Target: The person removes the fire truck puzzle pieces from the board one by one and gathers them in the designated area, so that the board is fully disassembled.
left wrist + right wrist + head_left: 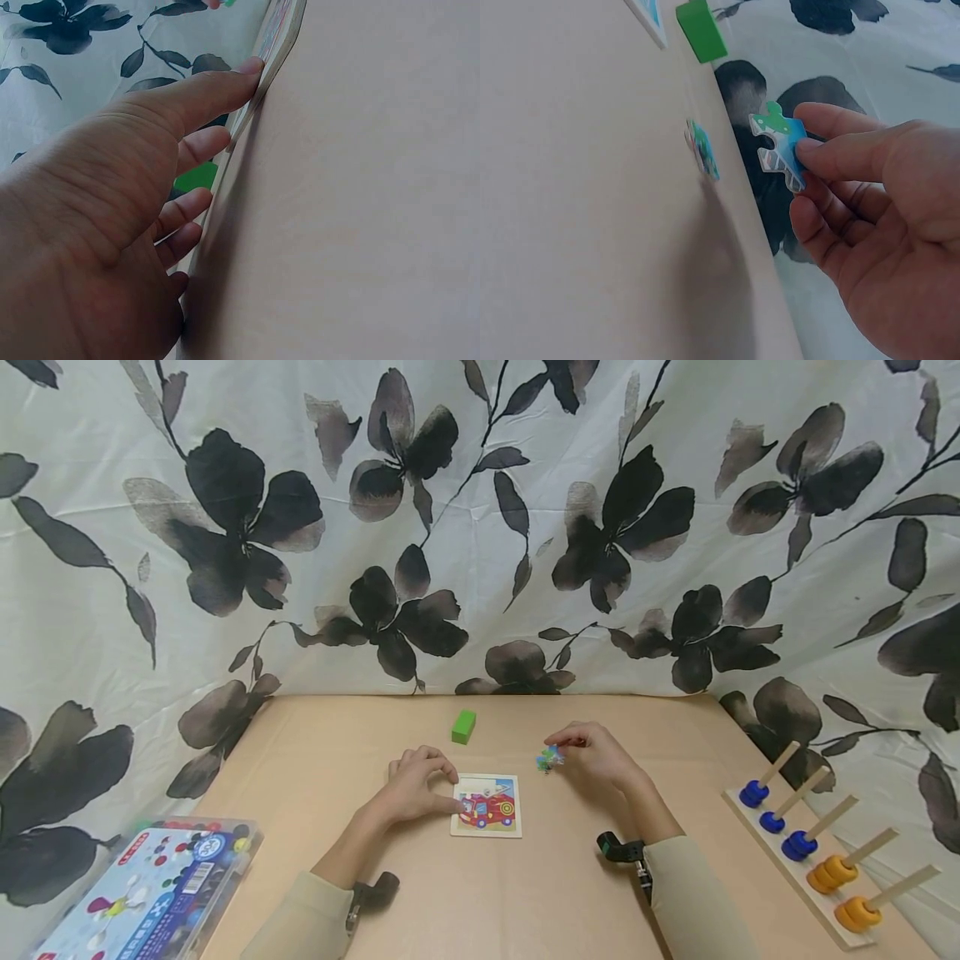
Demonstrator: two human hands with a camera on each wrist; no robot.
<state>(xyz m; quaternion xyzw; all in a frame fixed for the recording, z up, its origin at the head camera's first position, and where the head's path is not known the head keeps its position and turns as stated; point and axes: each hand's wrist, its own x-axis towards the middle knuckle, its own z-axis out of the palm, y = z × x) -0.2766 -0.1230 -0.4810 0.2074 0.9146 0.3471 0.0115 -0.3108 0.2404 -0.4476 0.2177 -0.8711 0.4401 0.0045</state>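
Observation:
A square picture puzzle with a red vehicle in a pale frame lies on the table. My left hand is at its left side, thumb resting on the frame and index finger touching near the upper corner. In the left wrist view, the thumb lies straight on the puzzle's edge and the other fingers are loosely bent. My right hand pinches a blue, green and white jigsaw piece between thumb and fingers, raised over the table. Below it, another jigsaw piece appears in the right wrist view.
A green block sits behind the puzzle. On the right stands a pegged board with blue and orange rings. At the front left lies a clear-sided box with a printed cover. A floral cloth hangs behind the table.

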